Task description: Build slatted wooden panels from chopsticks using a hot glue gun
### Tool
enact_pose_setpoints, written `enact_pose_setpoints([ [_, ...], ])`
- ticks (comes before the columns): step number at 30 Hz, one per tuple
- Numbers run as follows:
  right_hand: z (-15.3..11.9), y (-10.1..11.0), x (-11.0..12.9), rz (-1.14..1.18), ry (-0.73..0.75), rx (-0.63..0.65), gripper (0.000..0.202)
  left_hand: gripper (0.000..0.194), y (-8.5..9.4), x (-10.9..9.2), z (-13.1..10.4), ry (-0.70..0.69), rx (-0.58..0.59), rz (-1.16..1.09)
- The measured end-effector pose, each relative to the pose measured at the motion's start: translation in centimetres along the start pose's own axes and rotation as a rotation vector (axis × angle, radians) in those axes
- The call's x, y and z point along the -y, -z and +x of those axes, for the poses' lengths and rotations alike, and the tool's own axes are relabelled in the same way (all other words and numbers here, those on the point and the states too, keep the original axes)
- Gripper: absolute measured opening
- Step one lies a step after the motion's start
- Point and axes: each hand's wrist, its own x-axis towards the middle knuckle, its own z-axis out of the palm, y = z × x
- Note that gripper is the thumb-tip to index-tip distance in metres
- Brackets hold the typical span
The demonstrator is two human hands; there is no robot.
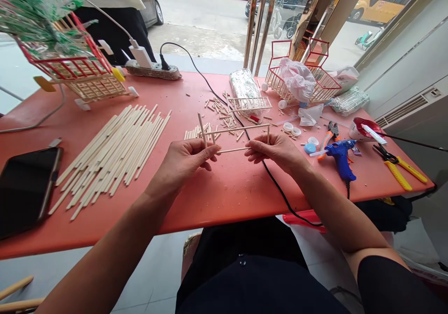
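Both hands hold up a small frame of thin wooden sticks (241,129) above the front middle of the pink table. My left hand (191,157) pinches its left end, where one stick (201,126) rises upright past the fingers. My right hand (271,150) grips the right end between thumb and fingers, by a short upright piece. Under and behind the frame lie short cut stick pieces (224,113). A second stick frame (249,103) rests farther back against a clear plastic-wrapped bundle (245,87).
Long wooden sticks (115,157) lie left, beside a black phone (26,188). A black cable (271,176) crosses the table. At right are a blue glue gun (341,157), orange-handled pliers (327,139) and yellow-handled pliers (399,167). Red-rimmed stick carts (79,66) stand at the back, near a power strip (154,70).
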Motion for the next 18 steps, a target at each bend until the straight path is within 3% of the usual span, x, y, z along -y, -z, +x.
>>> enact_pose_setpoints([
  [7,0.05,-0.01,-0.07,0.027,-0.01,-0.014,0.049,0.027,-0.18,-0.38,0.05,-0.087,-0.114,-0.057],
  [18,0.1,-0.34,-0.13,0.038,-0.019,0.001,0.054,0.017,0.08,-0.06,0.06,-0.088,-0.144,-0.022],
])
